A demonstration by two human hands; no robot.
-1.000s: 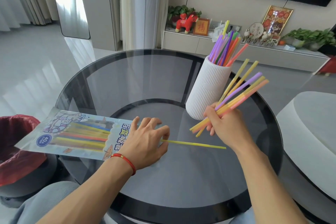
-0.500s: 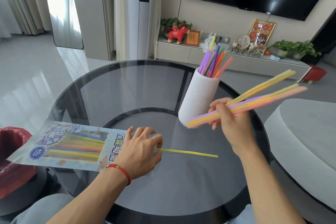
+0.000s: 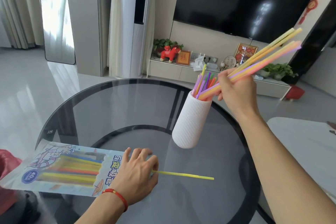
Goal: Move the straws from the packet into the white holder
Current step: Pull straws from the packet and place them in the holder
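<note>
Near the table's [image 3: 112,107] front-left edge the packet [image 3: 60,169] lies flat, its printed end hanging past the rim, with many straws visible inside. The left hand [image 3: 135,174] rests on the packet's open end, fingers loosely bent; whether it pinches the single yellow straw [image 3: 183,175] that sticks out from under it across the glass I cannot tell. Farther back, toward the right edge, stands the white holder [image 3: 190,123] with a cluster of straws in it. The right hand [image 3: 236,89] grips a bundle of straws [image 3: 263,58], lower tips at the holder's mouth. The task looks roughly midway: this bundle still needs dropping in, then the packet's remainder.
</note>
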